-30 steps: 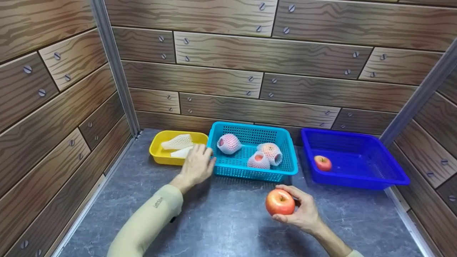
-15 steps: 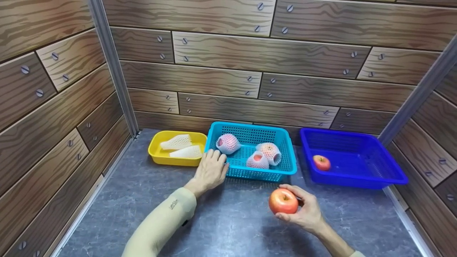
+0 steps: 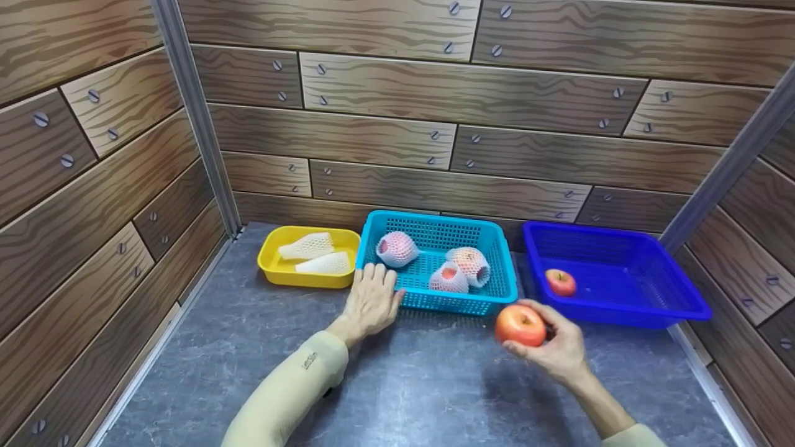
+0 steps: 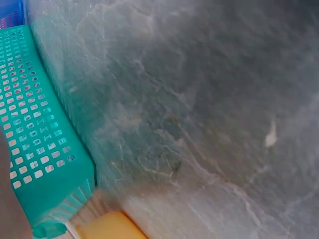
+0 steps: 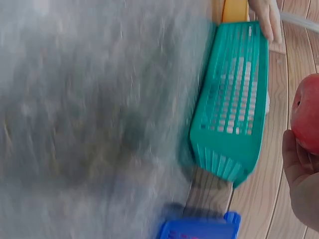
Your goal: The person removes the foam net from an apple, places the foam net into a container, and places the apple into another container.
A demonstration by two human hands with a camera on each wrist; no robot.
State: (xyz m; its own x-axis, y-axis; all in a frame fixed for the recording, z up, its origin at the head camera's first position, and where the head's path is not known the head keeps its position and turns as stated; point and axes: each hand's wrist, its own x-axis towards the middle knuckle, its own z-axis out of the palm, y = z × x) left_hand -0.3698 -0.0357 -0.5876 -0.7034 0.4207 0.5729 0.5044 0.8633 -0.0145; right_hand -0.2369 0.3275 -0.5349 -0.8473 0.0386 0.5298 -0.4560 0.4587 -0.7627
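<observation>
My right hand (image 3: 559, 344) grips a bare red apple (image 3: 520, 326) between thumb and fingers, held above the table in front of the gap between the two baskets. The right wrist view has the same apple (image 5: 306, 114) at its right edge. Over at the near left corner of the turquoise basket (image 3: 453, 302), my left hand (image 3: 372, 301) rests its fairly straight fingers on the rim. Inside that basket lie three apples in foam nets: one net-wrapped apple (image 3: 397, 249) at the left, two together at the right.
A yellow tray (image 3: 304, 280) with two white foam nets (image 3: 324, 263) stands left of the turquoise basket. To the right is a dark blue basket (image 3: 621, 313) holding one bare apple (image 3: 561, 282). Wood-patterned walls (image 3: 372, 143) enclose the grey table (image 3: 422, 385).
My left hand has moved right from the yellow tray's edge onto the turquoise basket's rim. The right hand has carried the apple right and slightly toward the blue basket.
</observation>
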